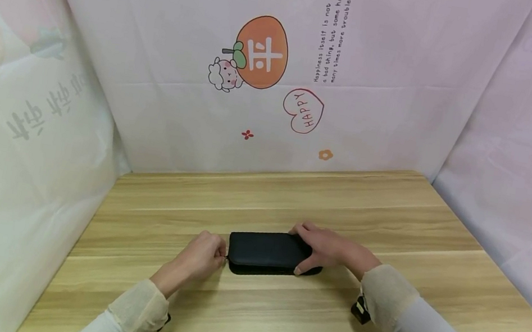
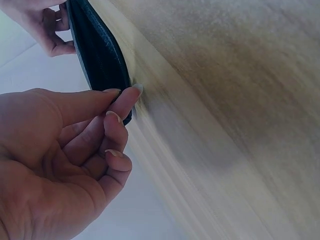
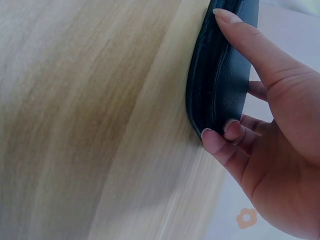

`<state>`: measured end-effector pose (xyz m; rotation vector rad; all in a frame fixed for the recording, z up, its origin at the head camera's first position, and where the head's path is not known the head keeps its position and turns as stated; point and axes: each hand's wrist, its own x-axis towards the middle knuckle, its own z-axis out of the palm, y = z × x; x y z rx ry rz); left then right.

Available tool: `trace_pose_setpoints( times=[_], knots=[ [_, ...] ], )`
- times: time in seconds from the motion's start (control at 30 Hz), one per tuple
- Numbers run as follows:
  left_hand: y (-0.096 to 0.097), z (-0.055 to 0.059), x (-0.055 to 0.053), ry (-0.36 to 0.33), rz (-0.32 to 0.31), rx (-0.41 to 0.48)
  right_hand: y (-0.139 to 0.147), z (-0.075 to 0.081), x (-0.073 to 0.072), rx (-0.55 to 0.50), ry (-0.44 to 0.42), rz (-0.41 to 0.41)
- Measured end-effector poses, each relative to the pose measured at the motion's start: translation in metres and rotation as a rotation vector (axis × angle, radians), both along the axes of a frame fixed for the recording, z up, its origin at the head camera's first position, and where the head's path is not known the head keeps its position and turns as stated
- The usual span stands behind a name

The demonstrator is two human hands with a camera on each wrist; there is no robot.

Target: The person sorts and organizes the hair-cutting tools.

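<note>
A black zip-around wallet [image 1: 264, 250] lies flat on the wooden table, its long zipped side facing me. At its left end my left hand [image 1: 204, 256] pinches a small dark tab, apparently the zip pull, between thumb and forefinger. The left wrist view shows a gap along the edge of the wallet [image 2: 97, 50] beside those fingertips; the tab itself is mostly hidden. My right hand [image 1: 328, 248] grips the wallet's right end, thumb on the near edge and fingers over the far side. In the right wrist view, zip teeth run along the wallet [image 3: 225, 85] under the thumb.
The wooden table [image 1: 274, 326] meets a white printed cloth [image 1: 190, 121] at the back. More cloth hangs at the left [image 1: 41, 168] and right. A small black device [image 1: 360, 310] hangs under the right wrist, just over the tabletop.
</note>
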<state>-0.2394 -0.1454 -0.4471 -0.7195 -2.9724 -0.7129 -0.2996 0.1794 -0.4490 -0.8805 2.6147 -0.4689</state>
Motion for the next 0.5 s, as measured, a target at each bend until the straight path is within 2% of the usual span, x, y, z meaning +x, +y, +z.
trace_pose_setpoints(
  times=[0.5],
  knots=[
    [0.0017, -0.0018, -0.0040, 0.007, 0.007, -0.025, 0.0007, 0.0001, 0.0002, 0.001, -0.004, -0.002]
  ],
)
